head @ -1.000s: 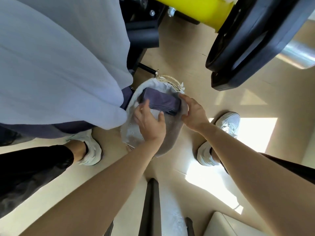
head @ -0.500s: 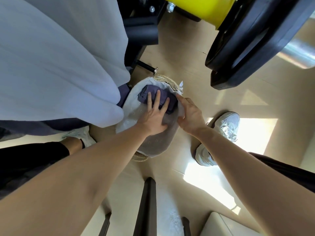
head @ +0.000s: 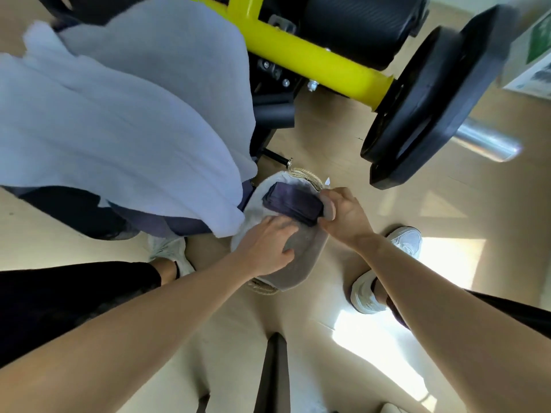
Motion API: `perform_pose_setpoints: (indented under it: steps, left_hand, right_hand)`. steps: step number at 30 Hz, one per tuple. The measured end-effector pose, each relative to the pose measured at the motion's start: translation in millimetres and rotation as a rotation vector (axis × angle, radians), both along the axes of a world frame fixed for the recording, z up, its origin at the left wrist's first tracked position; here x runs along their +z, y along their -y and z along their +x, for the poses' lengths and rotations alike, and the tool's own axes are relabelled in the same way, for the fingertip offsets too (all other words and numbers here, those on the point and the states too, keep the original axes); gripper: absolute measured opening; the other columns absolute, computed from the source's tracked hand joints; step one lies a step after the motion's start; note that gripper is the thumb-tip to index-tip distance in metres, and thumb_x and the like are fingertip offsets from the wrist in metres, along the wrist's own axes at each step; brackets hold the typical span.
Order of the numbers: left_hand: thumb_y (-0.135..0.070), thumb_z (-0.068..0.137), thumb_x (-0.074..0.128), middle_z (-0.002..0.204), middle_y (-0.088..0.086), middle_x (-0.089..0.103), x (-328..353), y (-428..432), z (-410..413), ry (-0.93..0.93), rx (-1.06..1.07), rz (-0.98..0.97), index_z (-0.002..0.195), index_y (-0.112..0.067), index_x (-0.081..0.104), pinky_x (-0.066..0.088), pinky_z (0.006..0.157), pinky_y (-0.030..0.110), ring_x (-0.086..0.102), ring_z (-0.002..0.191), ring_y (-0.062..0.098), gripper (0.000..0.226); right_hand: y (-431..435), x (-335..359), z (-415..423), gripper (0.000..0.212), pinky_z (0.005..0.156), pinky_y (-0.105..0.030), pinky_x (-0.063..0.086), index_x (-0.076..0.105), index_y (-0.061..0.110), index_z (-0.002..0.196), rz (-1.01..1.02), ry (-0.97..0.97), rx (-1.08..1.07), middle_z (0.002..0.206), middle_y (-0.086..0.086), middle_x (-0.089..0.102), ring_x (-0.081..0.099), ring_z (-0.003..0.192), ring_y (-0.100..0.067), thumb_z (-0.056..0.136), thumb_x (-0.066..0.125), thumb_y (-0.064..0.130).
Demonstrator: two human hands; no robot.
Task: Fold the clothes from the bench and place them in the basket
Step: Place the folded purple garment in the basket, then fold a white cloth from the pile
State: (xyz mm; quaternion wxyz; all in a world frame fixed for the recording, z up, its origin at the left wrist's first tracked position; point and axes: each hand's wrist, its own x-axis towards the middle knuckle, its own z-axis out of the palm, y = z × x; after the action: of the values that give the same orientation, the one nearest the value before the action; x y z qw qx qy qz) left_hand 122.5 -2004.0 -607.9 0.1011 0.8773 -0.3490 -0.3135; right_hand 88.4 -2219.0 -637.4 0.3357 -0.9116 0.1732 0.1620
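Note:
A woven basket (head: 307, 175) with a white lining stands on the floor between my feet. A folded dark purple garment (head: 293, 201) lies in its far end, on top of folded grey cloth (head: 301, 257). My right hand (head: 343, 214) grips the basket's right rim beside the purple garment. My left hand (head: 267, 247) rests palm down on the grey cloth, with its fingers spread. A large pale blue garment (head: 119, 114) hangs over the bench at the left, over a darker purple piece (head: 167, 225).
A yellow frame bar (head: 301, 55) and a black weight plate (head: 423, 102) on a steel bar stand beyond the basket. My white shoes (head: 384, 263) flank the basket. A dark metal leg (head: 272, 377) runs along the floor near me.
My left hand slid from the purple garment down onto the grey cloth. My right hand moved up to the basket's rim beside the garment. The view pulled back and up.

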Motion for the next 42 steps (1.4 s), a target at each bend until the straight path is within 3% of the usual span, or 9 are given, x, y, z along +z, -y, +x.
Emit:
perform_pose_setpoints:
  steps: [5, 11, 17, 20, 23, 26, 30, 36, 42]
  left_hand:
    - [-0.039, 0.097, 0.055, 0.142, -0.008, 0.057, 80.0, -34.7, -1.5, 0.052, -0.005, -0.075, 0.140, -0.026, 0.056, 0.049, 0.101, 0.040, 0.049, 0.131, 0.017, 0.045]
    - [-0.042, 0.089, 0.055, 0.110, -0.012, 0.070, 178.6, -87.7, 9.7, 0.259, 0.189, -0.402, 0.118, -0.029, 0.069, 0.055, 0.082, 0.040, 0.060, 0.103, 0.012, 0.034]
    - [-0.031, 0.085, 0.063, 0.115, -0.003, 0.070, 206.8, -150.8, 42.9, 0.655, 0.440, -0.561, 0.112, -0.019, 0.073, 0.050, 0.092, 0.037, 0.061, 0.106, 0.024, 0.032]
    - [-0.051, 0.079, 0.061, 0.135, -0.003, 0.060, 198.3, -180.6, 64.0, 0.540, 0.520, -0.428, 0.128, -0.028, 0.067, 0.041, 0.105, 0.038, 0.051, 0.122, 0.029, 0.054]
    - [-0.044, 0.083, 0.073, 0.135, -0.010, 0.054, 191.6, -192.2, 74.1, 0.408, 0.541, -0.419, 0.129, -0.036, 0.063, 0.047, 0.098, 0.038, 0.047, 0.122, 0.023, 0.048]
    - [-0.030, 0.085, 0.077, 0.120, -0.013, 0.056, 188.5, -190.6, 80.1, 0.435, 0.616, -0.526, 0.116, -0.034, 0.067, 0.052, 0.086, 0.042, 0.049, 0.112, 0.020, 0.033]
    - [-0.023, 0.082, 0.081, 0.106, -0.009, 0.054, 184.3, -192.2, 86.6, 0.443, 0.672, -0.632, 0.100, -0.023, 0.063, 0.050, 0.085, 0.042, 0.052, 0.100, 0.018, 0.025]
    - [-0.035, 0.071, 0.088, 0.130, -0.013, 0.050, 179.4, -202.8, 77.7, 0.369, 0.570, -0.593, 0.104, -0.030, 0.069, 0.043, 0.090, 0.026, 0.043, 0.125, 0.006, 0.038]
    - [-0.027, 0.077, 0.085, 0.128, -0.009, 0.059, 177.1, -204.7, 79.8, 0.472, 0.540, -0.578, 0.094, -0.027, 0.074, 0.055, 0.085, 0.039, 0.054, 0.120, 0.018, 0.020]
  right_hand:
    - [-17.2, 54.0, 14.0, 0.055, 0.103, -0.042, 0.046, 0.057, 0.022, 0.132, -0.016, 0.104, 0.019, 0.131, -0.007, 0.052, 0.054, 0.114, -0.031, 0.080, 0.072, 0.020]
    - [-67.7, 140.9, 43.3, 0.022, 0.085, -0.028, 0.054, 0.069, 0.027, 0.105, 0.347, 0.272, -0.124, 0.099, 0.005, 0.069, 0.065, 0.091, -0.012, 0.085, 0.074, 0.018]
    - [-131.4, 215.0, 65.0, 0.012, 0.079, -0.026, 0.057, 0.072, 0.019, 0.095, 0.452, 0.395, -0.036, 0.085, 0.004, 0.073, 0.067, 0.081, -0.014, 0.084, 0.076, 0.019]
    - [-158.2, 222.7, 60.6, 0.029, 0.079, -0.024, 0.054, 0.068, 0.027, 0.102, 0.353, 0.404, 0.061, 0.095, 0.011, 0.068, 0.064, 0.086, -0.008, 0.077, 0.082, 0.032]
    - [-177.5, 213.8, 58.9, 0.056, 0.081, -0.017, 0.048, 0.059, 0.031, 0.120, 0.208, 0.356, 0.139, 0.112, 0.017, 0.060, 0.058, 0.093, -0.001, 0.071, 0.084, 0.042]
    - [-189.9, 205.9, 64.4, 0.041, 0.079, -0.024, 0.051, 0.061, 0.026, 0.113, 0.172, 0.366, 0.094, 0.098, 0.012, 0.064, 0.059, 0.086, -0.007, 0.078, 0.081, 0.030]
    - [-181.5, 213.0, 76.8, 0.004, 0.073, -0.040, 0.056, 0.069, 0.018, 0.091, 0.464, 0.332, -0.135, 0.086, -0.002, 0.068, 0.062, 0.079, -0.017, 0.090, 0.070, 0.015]
    - [-156.0, 254.0, 109.7, 0.021, 0.073, -0.034, 0.054, 0.066, 0.008, 0.085, 0.498, 0.465, -0.305, 0.076, -0.009, 0.066, 0.062, 0.066, -0.014, 0.100, 0.051, 0.006]
    - [-168.4, 268.3, 111.3, 0.021, 0.069, -0.035, 0.056, 0.071, 0.019, 0.077, 0.316, 0.396, -0.005, 0.075, -0.001, 0.071, 0.065, 0.069, -0.013, 0.085, 0.065, 0.001]
